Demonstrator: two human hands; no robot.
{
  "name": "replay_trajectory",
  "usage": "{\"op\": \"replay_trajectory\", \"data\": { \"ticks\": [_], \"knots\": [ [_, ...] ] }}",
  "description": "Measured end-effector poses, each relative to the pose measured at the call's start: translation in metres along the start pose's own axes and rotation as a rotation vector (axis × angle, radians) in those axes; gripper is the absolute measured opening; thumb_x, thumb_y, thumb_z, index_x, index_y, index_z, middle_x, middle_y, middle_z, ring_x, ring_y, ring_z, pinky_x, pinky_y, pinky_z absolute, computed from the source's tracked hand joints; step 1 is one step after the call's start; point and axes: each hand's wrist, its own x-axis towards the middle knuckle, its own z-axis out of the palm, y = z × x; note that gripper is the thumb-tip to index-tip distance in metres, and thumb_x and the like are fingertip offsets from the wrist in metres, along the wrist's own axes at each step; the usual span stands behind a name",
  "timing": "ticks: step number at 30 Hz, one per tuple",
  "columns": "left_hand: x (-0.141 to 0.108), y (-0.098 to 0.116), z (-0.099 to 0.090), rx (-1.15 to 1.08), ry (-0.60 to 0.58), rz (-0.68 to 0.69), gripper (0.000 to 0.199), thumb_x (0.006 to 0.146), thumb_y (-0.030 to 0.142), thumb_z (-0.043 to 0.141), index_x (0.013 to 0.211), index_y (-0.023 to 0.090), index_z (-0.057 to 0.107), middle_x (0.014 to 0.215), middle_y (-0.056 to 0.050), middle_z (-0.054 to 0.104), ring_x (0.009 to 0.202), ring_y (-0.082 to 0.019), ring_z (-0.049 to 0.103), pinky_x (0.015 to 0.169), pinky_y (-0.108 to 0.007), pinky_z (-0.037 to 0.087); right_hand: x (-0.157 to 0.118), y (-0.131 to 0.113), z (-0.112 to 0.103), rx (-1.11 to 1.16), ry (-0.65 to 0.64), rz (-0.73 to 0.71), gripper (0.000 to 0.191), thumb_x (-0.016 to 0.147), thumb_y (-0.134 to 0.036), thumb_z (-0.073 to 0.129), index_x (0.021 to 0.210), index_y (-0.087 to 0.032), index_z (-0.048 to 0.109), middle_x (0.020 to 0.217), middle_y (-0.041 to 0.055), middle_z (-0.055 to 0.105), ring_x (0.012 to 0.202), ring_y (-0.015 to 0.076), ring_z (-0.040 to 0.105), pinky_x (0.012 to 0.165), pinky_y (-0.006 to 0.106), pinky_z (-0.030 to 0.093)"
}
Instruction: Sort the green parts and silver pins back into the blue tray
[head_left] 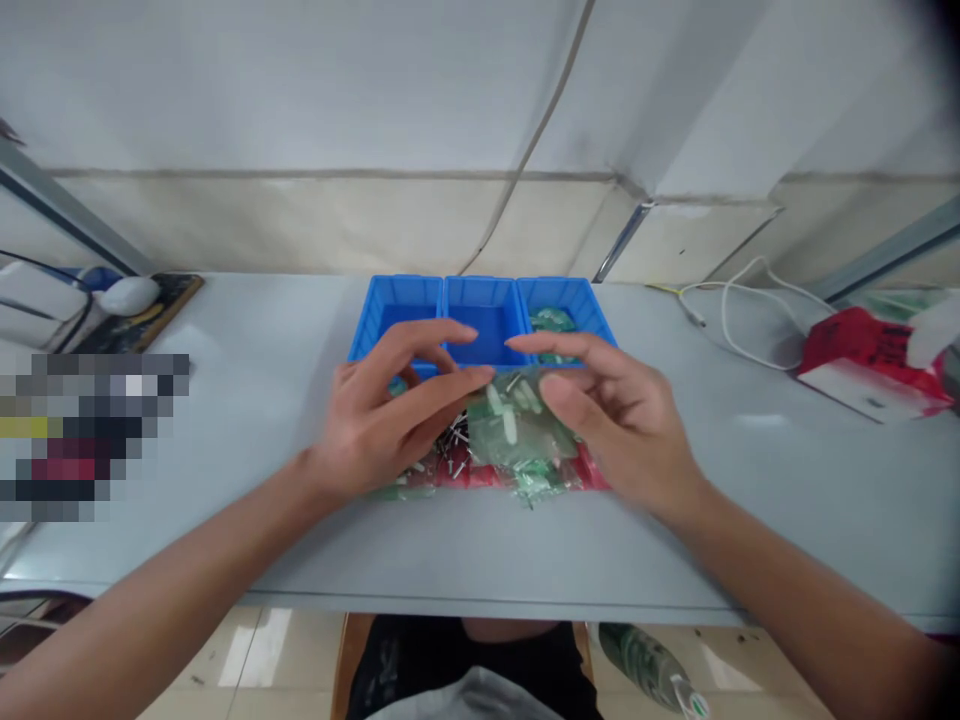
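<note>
Glossy plastic bag (525,440), smooth plastic bins (484,325), apparently metal pins (459,437)

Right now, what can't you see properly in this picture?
Head view:
Small pale pieces in the clear green plastic bag: too blurred to name.
Red plastic bins: partly hidden by that bag and the left hand.
Black print on the red-and-white package: too blurred to read.

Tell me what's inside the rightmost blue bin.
Green-tinted plastic packaging shows inside the rightmost blue bin. The right hand covers part of the bin's lower front, so whatever lies behind it cannot be seen.
</note>
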Motion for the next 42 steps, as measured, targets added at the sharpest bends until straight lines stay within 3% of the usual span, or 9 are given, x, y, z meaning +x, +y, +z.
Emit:
{"op": "replay_trajectory", "data": {
  "ticks": [5,10,14,17,21,25,29,34,42],
  "knots": [
    [0.008,0.007,0.000,-0.208,0.028,-0.202,0.008,0.095,0.013,0.069,0.093,0.020,0.070,0.082,-0.002,0.072,0.070,-0.011,0.064,0.062,-0.022,0.051,-0.001,0.004,-0.001,-0.208,0.016,-0.285,0.033,0.097,-0.041,0.070,0.127,-0.027,0.073,0.077,0.0005,0.059,0.062,0.0142,0.053,0.050,0.029,0.047],
    [0.008,0.005,-0.001,-0.263,-0.072,-0.213,0.016,0.100,0.020,0.064,0.114,0.018,0.071,0.085,-0.003,0.074,0.067,-0.011,0.064,0.062,-0.022,0.051,0.006,0.005,-0.006,-0.300,0.127,-0.256,0.019,0.093,-0.028,0.077,0.112,-0.028,0.076,0.081,-0.0007,0.065,0.061,0.0120,0.054,0.053,0.027,0.046],
    [0.005,-0.007,-0.003,-0.169,-0.030,-0.300,0.020,0.101,0.016,0.059,0.118,0.018,0.070,0.089,-0.002,0.074,0.069,-0.008,0.065,0.065,-0.019,0.052,0.023,0.007,-0.044,-0.293,0.365,-0.130,0.052,0.091,-0.035,0.078,0.140,-0.032,0.060,0.070,-0.0059,0.055,0.061,0.0135,0.050,0.056,0.027,0.042],
    [0.004,-0.012,-0.002,-0.151,-0.019,-0.289,0.019,0.100,0.013,0.059,0.114,0.016,0.071,0.088,-0.001,0.072,0.070,-0.007,0.064,0.064,-0.017,0.051,0.037,0.018,-0.080,-0.614,0.316,-0.111,0.041,0.092,-0.042,0.074,0.131,-0.028,0.070,0.081,-0.0003,0.063,0.066,0.0154,0.050,0.062,0.032,0.044],
    [0.003,-0.011,0.001,-0.145,-0.039,-0.215,0.020,0.098,0.009,0.060,0.114,0.013,0.072,0.087,-0.002,0.071,0.069,-0.006,0.062,0.061,-0.017,0.049,0.043,0.030,-0.099,-1.050,0.337,-0.259,0.046,0.093,-0.044,0.071,0.135,-0.025,0.072,0.110,0.0110,0.067,0.102,0.0286,0.061,0.090,0.047,0.051],
    [0.004,-0.010,0.001,-0.116,-0.023,-0.200,0.020,0.097,0.008,0.061,0.111,0.012,0.073,0.085,-0.003,0.071,0.067,-0.006,0.059,0.061,-0.017,0.047,0.037,0.018,-0.085,-1.041,0.396,-0.431,0.019,0.099,-0.028,0.065,0.110,-0.023,0.079,0.094,0.0078,0.073,0.086,0.0234,0.062,0.083,0.043,0.052],
    [0.004,-0.012,0.000,-0.093,-0.003,-0.213,0.020,0.097,0.009,0.060,0.112,0.012,0.073,0.082,-0.002,0.070,0.064,-0.006,0.057,0.061,-0.018,0.047,0.026,-0.004,-0.060,-0.849,0.046,-0.674,0.019,0.092,-0.016,0.073,0.110,-0.023,0.077,0.086,0.0031,0.078,0.073,0.0190,0.058,0.070,0.037,0.051],
    [0.002,-0.014,0.000,-0.046,-0.010,-0.199,0.019,0.097,0.010,0.060,0.110,0.012,0.073,0.079,0.000,0.069,0.062,-0.006,0.057,0.060,-0.019,0.046,0.014,-0.005,-0.035,-0.930,-0.328,-0.683,0.043,0.093,-0.034,0.078,0.131,-0.015,0.070,0.107,0.0082,0.081,0.089,0.0231,0.059,0.077,0.040,0.058],
    [-0.001,-0.014,0.003,0.025,-0.014,-0.150,0.019,0.095,0.010,0.063,0.110,0.013,0.073,0.073,0.002,0.067,0.059,-0.006,0.054,0.059,-0.020,0.044,0.014,0.017,-0.019,-1.244,-0.144,-0.824,0.023,0.096,-0.012,0.068,0.118,-0.011,0.075,0.100,0.0063,0.082,0.088,0.0218,0.067,0.079,0.038,0.060]
  ]
}}
